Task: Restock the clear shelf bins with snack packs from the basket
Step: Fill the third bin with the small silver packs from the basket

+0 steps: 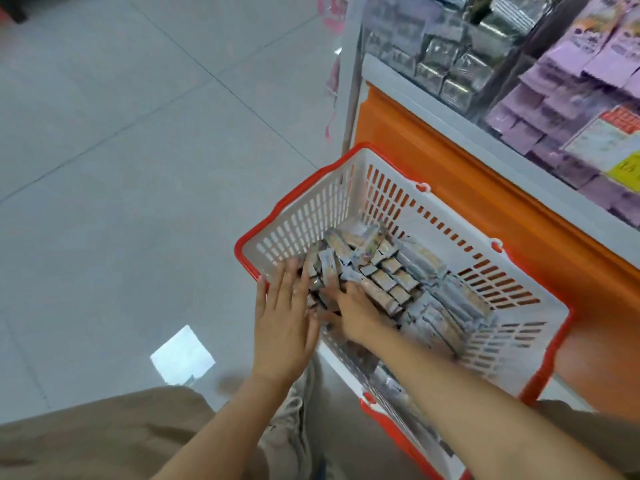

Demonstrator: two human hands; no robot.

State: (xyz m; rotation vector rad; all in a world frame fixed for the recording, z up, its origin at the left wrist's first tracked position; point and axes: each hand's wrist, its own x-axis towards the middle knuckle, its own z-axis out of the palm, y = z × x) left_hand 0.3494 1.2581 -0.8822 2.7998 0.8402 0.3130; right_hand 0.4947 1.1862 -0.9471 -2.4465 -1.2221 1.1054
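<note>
Writing on snack packs: the packs [381, 271] are small, pale blue-grey with tan panels; the print is too blurred to read.
Shelf tags: a yellow tag [627, 168] carries dark marks that cannot be read; above it, a white card [604, 135] has an orange-red block at its top and is also illegible.
Brands: none can be made out on any pack.
Task item location: the snack packs lie in rows and loose heaps on the floor of the basket [311, 216], which has white slotted walls and a red rim and stands on the floor against the shelf base.
Left hand: the left hand [282, 320] reaches over the basket's near rim with fingers straight and together, laid flat against the end of the pack pile.
Right hand: the right hand [353, 313] is inside the basket, fingertips pushed in among the packs; whether it has hold of any cannot be told.
Clear shelf bins: the bins [415, 46] stand above the basket, one stocked with silver foil packs [450, 64], the next with purple packs [554, 98].
Shelf base: an orange panel [450, 188] under a white ledge.
Floor: pale grey tiles [138, 133], glossy, with one bright reflected patch [181, 355].
Person: crouched, khaki trousers [104, 427] at the lower edge.
</note>
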